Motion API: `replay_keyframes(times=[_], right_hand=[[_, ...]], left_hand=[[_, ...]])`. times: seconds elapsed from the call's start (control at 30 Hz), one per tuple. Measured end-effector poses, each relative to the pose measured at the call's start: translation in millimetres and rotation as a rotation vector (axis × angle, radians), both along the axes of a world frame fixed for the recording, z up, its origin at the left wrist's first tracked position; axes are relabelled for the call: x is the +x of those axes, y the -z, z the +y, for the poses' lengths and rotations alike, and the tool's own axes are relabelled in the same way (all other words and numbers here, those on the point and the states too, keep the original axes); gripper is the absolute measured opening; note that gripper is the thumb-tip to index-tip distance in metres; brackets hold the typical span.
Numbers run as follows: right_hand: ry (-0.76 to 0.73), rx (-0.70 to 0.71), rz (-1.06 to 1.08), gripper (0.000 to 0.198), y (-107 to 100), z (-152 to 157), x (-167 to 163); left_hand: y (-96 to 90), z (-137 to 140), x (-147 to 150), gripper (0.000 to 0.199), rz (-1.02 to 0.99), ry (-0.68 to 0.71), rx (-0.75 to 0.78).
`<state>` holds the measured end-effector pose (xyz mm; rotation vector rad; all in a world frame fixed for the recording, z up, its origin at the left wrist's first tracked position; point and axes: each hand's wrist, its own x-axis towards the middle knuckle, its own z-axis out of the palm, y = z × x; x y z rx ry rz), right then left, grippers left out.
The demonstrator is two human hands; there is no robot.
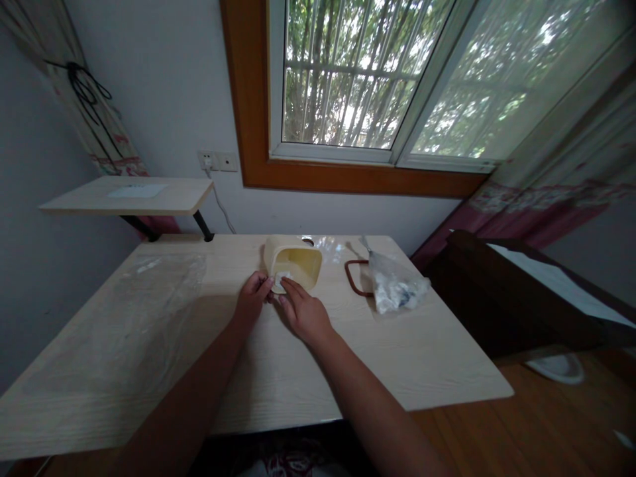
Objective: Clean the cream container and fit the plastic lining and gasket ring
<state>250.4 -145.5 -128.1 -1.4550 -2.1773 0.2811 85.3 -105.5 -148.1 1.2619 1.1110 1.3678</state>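
A cream plastic container (304, 266) lies on its side near the back of the table, its open mouth towards me. At its near left corner is a small white piece (281, 281), too small to make out in detail. My left hand (251, 298) is closed at that corner, thumb and fingers pinching the container's rim beside the white piece. From the right, my right hand (305, 313) presses its fingertips together on the white piece, with the thumb below them. Fingers and rim partly hide where each hand grips.
On the pale wooden table (397, 371), a clear plastic bag (397, 283) of white pieces lies at the right, beside a brown rounded frame (352, 278). Clear plastic sheeting (134, 324) lies at the left. A raised shelf (129, 193) stands at the back left.
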Motion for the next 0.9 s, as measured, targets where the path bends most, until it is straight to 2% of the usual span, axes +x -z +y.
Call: replay_keyframes(times=[0.13, 0.5, 0.9], right_hand=[[0.019, 0.010, -0.006, 0.047, -0.7, 0.1, 0.1], [0.206, -0.008, -0.124, 0.048, 0.6, 6.1, 7.3], [0.005, 0.021, 0.018, 0.045, -0.2, 3.9, 3.2]], left_hand=[[-1.5, -1.3, 0.0, 0.032, 0.008, -0.005, 0.001], [-3.9, 0.2, 1.5, 0.033, -0.007, -0.026, -0.014], [-2.1, -0.8, 1.6, 0.034, -0.013, -0.007, -0.017]])
